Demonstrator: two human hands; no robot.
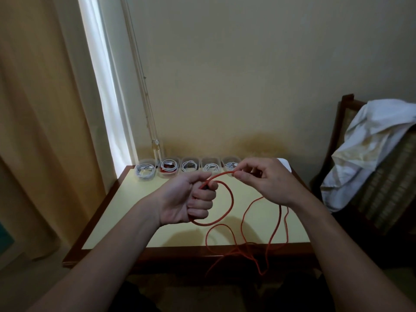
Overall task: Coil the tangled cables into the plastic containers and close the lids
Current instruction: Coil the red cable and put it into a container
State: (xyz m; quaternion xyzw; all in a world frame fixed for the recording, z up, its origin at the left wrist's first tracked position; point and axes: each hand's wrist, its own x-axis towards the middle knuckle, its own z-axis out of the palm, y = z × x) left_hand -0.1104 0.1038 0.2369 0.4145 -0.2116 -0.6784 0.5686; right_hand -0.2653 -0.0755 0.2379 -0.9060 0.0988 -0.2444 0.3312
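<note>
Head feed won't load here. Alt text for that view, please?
Two bare hands coil an orange cable above a yellow table: the left hand grips a loop in its fist, the right hand pinches the strand feeding it. The rest trails tangled over the near edge; clear containers of coiled cables line the far edge.

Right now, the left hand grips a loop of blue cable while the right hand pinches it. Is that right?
No: the head view shows the cable is orange, not blue. The left hand grips a loop of it while the right hand pinches it.
</note>
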